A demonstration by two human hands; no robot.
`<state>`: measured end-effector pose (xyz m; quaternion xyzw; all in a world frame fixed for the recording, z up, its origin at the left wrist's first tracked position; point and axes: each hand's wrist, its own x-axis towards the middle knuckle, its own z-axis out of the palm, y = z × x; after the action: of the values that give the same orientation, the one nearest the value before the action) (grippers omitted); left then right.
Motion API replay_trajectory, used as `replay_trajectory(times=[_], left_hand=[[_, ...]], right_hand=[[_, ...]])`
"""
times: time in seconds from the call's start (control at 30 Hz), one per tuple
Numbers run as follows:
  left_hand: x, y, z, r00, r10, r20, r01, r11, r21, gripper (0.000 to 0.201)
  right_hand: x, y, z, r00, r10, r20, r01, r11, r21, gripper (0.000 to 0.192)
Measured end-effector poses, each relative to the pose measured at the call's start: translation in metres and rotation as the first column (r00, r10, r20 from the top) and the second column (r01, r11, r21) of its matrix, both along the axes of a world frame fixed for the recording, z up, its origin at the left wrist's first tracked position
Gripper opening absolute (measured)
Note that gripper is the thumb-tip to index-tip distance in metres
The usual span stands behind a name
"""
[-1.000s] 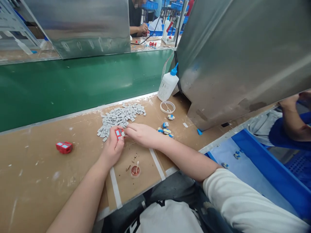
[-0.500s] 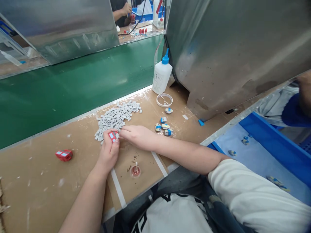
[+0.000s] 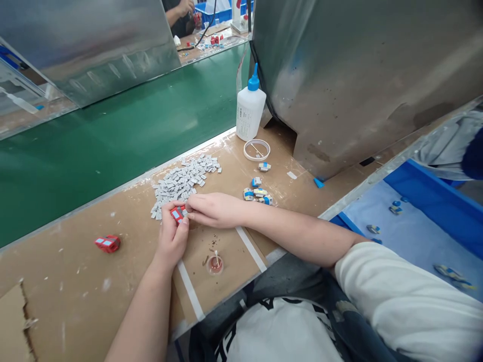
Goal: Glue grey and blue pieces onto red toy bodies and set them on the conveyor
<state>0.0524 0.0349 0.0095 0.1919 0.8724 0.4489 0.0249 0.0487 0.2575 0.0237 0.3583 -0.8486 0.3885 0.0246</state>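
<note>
The left fingers (image 3: 166, 209) are clasping the car (image 3: 175, 215), apparently to steady it, while the right fingers (image 3: 197, 203) are sitting bunched at its right end, any grip hidden.

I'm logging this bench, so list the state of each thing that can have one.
Left hand: closed on a red part
Right hand: fingers at that part, grip unclear
Other red part: resting, unheld
Bottle: upright, blue nozzle on
Cup: uncovered, swab inside
Gray pieces: loose, piled
White ring: lying flat
Blue-banded pieces: loose, unheld
Blue bin: open, parts inside
</note>
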Motion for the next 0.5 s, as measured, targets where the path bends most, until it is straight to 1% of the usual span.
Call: replay_trajectory(times=[0.17, 0.27, 0.37, 0.43, 0.5], left_hand=[[0.003, -0.001, -0.004, 1.000, -0.021, 0.013, 0.021, 0.998, 0.051, 0.033], [0.005, -0.001, -0.005, 0.999, -0.041, 0.008, 0.041, 0.998, 0.048, 0.033], [0.006, 0.000, -0.007, 0.998, -0.019, -0.063, 0.021, 1.000, 0.020, 0.033], [0.005, 0.001, -0.009, 0.990, 0.005, -0.141, -0.002, 1.000, 0.017, 0.033], [0.004, 0.000, -0.012, 0.984, 0.020, -0.179, -0.012, 0.999, 0.043, 0.034]], right_hand=[[0.003, 0.000, 0.004, 0.999, 0.039, -0.020, -0.036, 0.989, 0.143, 0.023], [0.005, 0.000, 0.004, 0.999, 0.052, -0.001, -0.051, 0.981, 0.187, 0.022], [0.005, -0.002, 0.002, 0.997, 0.042, 0.068, -0.051, 0.989, 0.137, 0.019], [0.005, -0.003, 0.001, 0.991, 0.051, 0.126, -0.060, 0.996, 0.067, 0.019], [0.004, -0.005, 0.000, 0.983, 0.063, 0.173, -0.064, 0.998, -0.003, 0.020]])
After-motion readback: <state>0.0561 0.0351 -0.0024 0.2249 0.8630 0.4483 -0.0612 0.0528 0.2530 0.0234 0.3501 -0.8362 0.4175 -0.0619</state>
